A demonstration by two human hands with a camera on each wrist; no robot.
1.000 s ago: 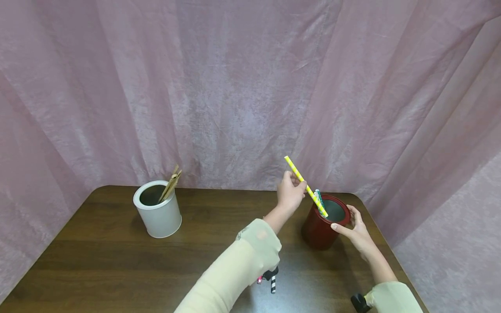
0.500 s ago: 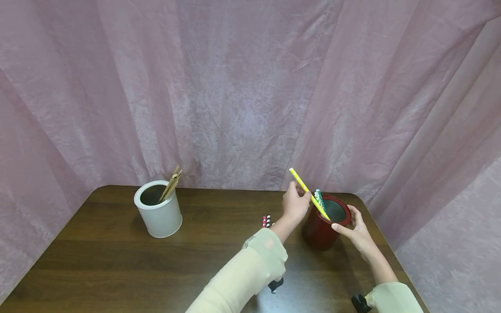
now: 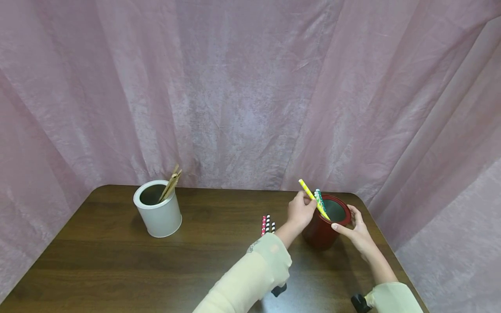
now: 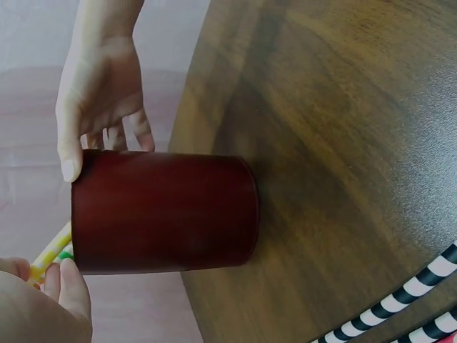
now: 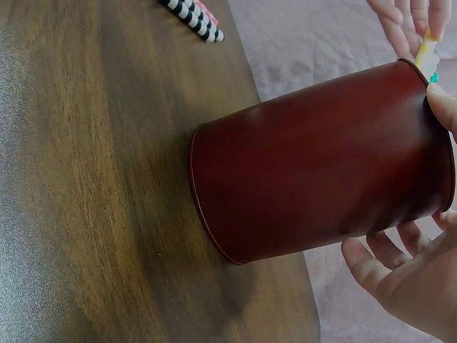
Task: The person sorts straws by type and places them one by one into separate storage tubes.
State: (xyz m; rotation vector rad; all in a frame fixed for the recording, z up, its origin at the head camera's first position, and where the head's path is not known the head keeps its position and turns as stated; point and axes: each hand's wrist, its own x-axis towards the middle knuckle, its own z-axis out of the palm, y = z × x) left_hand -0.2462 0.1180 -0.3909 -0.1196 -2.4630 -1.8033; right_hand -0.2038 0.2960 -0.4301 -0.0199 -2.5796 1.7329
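Note:
My left hand (image 3: 300, 213) pinches a yellow-and-white paper straw (image 3: 305, 188) between thumb and fingers. The straw leans left, its lower end inside the mouth of a dark red cylindrical holder (image 3: 318, 234). Green-and-white patterned straws (image 3: 318, 198) lean inside the same holder, close to the yellow one. With the thumb at the rim and fingers round the far side, my right hand (image 3: 359, 231) grips the holder, which stands on the table. In the right wrist view, the fingers (image 5: 365, 263) curl against the holder's side. The holder's inner bottom is hidden.
Red dotted (image 3: 264, 225) and black-and-white striped straws (image 3: 268, 222) lie on the table, partly hidden by my left sleeve. A white can (image 3: 161, 219) at the left holds thin wooden sticks (image 3: 170, 186). The brown table (image 3: 117, 265) ends at a pink curtain (image 3: 235, 95).
My left hand has moved down and slightly right, lowering the yellow straw further into the red holder. The right hand stays at the rim. More of the straws on the table now shows.

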